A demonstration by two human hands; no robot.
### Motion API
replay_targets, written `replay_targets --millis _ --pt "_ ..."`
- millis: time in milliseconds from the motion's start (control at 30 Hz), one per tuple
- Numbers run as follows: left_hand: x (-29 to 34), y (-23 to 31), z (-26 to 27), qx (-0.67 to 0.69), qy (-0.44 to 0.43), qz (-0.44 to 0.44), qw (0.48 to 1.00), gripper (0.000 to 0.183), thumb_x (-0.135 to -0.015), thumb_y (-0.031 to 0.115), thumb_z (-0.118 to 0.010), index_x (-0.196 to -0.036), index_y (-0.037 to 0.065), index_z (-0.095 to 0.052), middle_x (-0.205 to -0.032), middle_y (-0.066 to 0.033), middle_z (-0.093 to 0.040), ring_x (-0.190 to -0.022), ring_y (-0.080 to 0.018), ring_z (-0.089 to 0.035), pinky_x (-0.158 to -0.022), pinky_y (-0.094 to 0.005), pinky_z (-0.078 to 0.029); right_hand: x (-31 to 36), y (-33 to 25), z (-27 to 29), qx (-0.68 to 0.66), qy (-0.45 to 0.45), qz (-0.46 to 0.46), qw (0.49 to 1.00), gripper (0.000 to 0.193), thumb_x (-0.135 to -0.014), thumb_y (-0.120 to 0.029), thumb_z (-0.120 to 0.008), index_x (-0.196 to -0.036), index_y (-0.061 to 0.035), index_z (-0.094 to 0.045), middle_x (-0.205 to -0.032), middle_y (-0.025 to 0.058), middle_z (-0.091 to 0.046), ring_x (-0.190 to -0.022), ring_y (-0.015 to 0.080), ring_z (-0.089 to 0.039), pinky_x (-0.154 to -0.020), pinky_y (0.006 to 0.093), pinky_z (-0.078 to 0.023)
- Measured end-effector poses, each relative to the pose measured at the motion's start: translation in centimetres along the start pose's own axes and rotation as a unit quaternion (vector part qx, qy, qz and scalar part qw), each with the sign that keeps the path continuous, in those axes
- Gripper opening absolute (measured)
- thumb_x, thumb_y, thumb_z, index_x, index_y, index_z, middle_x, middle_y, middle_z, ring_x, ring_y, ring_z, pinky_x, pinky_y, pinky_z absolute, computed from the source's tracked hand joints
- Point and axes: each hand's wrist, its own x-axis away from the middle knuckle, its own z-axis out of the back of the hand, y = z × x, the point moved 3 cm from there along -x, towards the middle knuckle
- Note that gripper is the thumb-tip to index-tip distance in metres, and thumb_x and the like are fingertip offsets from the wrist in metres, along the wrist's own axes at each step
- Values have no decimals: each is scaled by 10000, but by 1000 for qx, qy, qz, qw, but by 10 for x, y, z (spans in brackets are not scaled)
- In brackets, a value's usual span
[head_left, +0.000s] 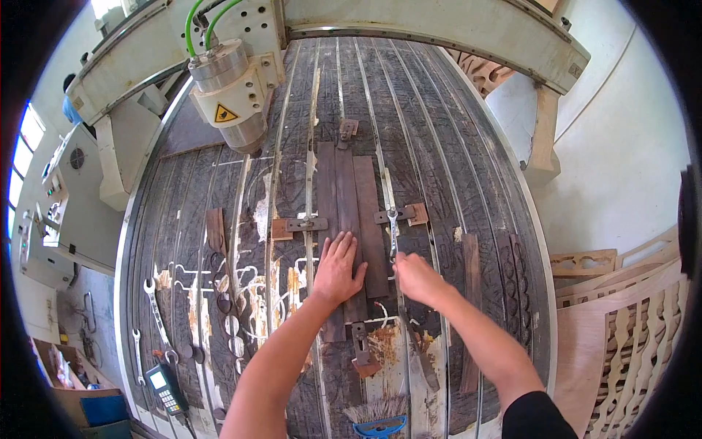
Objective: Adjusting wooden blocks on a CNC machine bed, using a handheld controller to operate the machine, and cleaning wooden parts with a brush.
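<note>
Long dark wood planks [339,190] lie side by side lengthwise on the grooved machine bed [409,95]. My left hand [338,269] rests flat on them, fingers stretched out. To its right, my right hand [418,279] is closed around the lower end of a metal wrench [393,228]. The wrench's far end is at the right clamp [382,217], beside a small wood block [417,214]. Another clamp [307,224] reaches the planks from the left, with a block [281,230] under its outer end. A clamp [346,134] stands at their far end and one [359,340] at the near end.
A spindle head [230,95] with green hoses hangs at the far left below the gantry [431,22]. Two wrenches [156,314] and a handheld controller [165,388] lie at the left. A blue brush [379,426] is at the near edge. Loose wood strips [472,293] lie right.
</note>
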Motion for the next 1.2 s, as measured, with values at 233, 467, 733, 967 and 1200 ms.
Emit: replay_targets --millis 233,467,733,967,1200 --pt "82 21 0 -25 -32 -11 999 594 -939 281 -402 -1433 -34 -303 -1515 -190 -267 -1419 -326 -221 -1167 -476 -139 46 -9 -14 68 -3 189 980 269 -902 -213 -588 -813 38 -550 -670 212 -627 -669 377 -652 -598 443 -525" --pt "89 28 -2 -77 -61 -9 995 590 -937 269 -383 -1426 -51 -297 -1503 -211 -272 -1419 -324 -223 -1169 -489 -127 -5 -53 -29 41 99 204 973 331 -880 -335 -606 -861 -4 -589 -673 181 -639 -654 338 -667 -570 423 -529" --pt "82 32 -10 -52 -39 -9 998 564 -932 249 -386 -1410 -45 -329 -1488 -198 -307 -1417 -319 -228 -1173 -488 -113 -97 -51 -38 101 143 103 979 360 -875 -366 -598 -727 -55 -701 -732 164 -679 -725 319 -685 -632 422 -537" --pt "84 26 1 -139 -69 -2 988 572 -932 263 -377 -1416 -37 -328 -1499 -183 -300 -1410 -304 -251 -1165 -475 -148 -99 -45 -5 -80 172 158 969 414 -861 -372 -631 -697 6 -672 -728 187 -668 -702 386 -650 -669 472 -516" --pt "81 33 -7 -106 -52 -11 993 568 -934 265 -371 -1422 -22 -322 -1501 -175 -296 -1413 -296 -245 -1167 -476 -148 -121 -69 -22 -131 278 236 922 326 -887 -297 -625 -894 28 -640 -723 240 -618 -744 376 -641 -683 477 -485"
